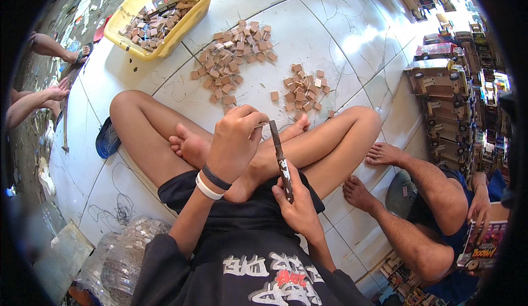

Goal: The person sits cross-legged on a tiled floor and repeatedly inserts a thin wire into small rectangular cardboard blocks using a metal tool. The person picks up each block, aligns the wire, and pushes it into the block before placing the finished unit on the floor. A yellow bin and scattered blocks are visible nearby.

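My right hand (298,204) is wrapped round the handle of a slim dark rod-shaped tool (279,153). Its handle is dark with white patches, and the narrow brownish end points up and away from me. My left hand (235,136) is closed in a pinch close beside the tool's tip. A thin pale stick or wire shows at those fingertips, but the rest is hidden by the fingers. Beyond my crossed legs lie a larger heap of small brown wooden blocks (236,53), many with thin pale pins, and a smaller heap of blocks (302,88).
A yellow basin (124,46) holds more blocks at the far left. Stacked wooden toy trucks (440,80) line the right. Another person's leg (412,193) reaches in at right; a hand (56,90) shows at left. Tangled wire (118,209) and clear plastic wrap (121,256) lie left.
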